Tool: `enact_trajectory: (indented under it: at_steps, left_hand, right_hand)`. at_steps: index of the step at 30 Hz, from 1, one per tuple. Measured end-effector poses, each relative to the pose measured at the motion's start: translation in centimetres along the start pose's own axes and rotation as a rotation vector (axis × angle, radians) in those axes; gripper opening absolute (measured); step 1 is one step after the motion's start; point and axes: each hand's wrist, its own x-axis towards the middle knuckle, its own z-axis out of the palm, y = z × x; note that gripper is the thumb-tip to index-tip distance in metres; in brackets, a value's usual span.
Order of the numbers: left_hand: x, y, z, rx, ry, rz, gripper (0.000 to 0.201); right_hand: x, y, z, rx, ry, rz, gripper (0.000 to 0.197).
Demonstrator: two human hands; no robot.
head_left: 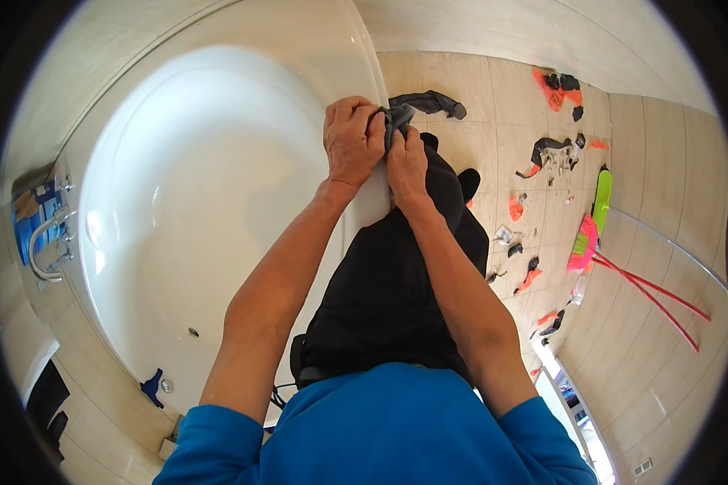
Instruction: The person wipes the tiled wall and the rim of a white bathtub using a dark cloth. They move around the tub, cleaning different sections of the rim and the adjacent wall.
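Observation:
My left hand (353, 144) and my right hand (407, 166) are close together over the right rim of a white bathtub (370, 190). Both have their fingers closed on a bunched dark grey cloth (395, 120), which is gripped between them at the tub's edge. Its exact shape is hidden by my fingers. Just beyond it, a longer dark grey fabric piece (430, 103) stretches to the right over the tiles; whether it is part of the same cloth I cannot tell. My black-trousered legs are beside the tub, under my right forearm.
Scraps of orange and black material (558, 89) and small debris lie scattered over the beige tiled floor (469, 73). A pink-and-green broom (582, 245) and a lime-green dustpan (603, 200) stand by the right wall. A chrome faucet (44, 242) is at the tub's left end.

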Motion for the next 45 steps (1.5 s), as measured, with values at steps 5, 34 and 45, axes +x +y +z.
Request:
enact_trajectory:
  at_steps: [5, 34, 45]
  left_hand:
    - [-0.7, 1.3, 1.9, 0.216, 0.064, 0.052, 0.02]
    - [-0.9, 1.9, 2.2, 0.103, 0.093, 0.036, 0.034]
    - [-1.0, 2.2, 2.4, 0.086, 0.085, 0.001, 0.043]
  right_hand:
    - [2.8, 2.9, -0.8, 0.562, -0.246, 0.389, 0.037]
    - [3.3, 0.3, -2.8, -0.211, -0.358, -0.258, 0.028]
    - [4.3, 5.9, -2.3, 0.206, -0.383, -0.027, 0.031]
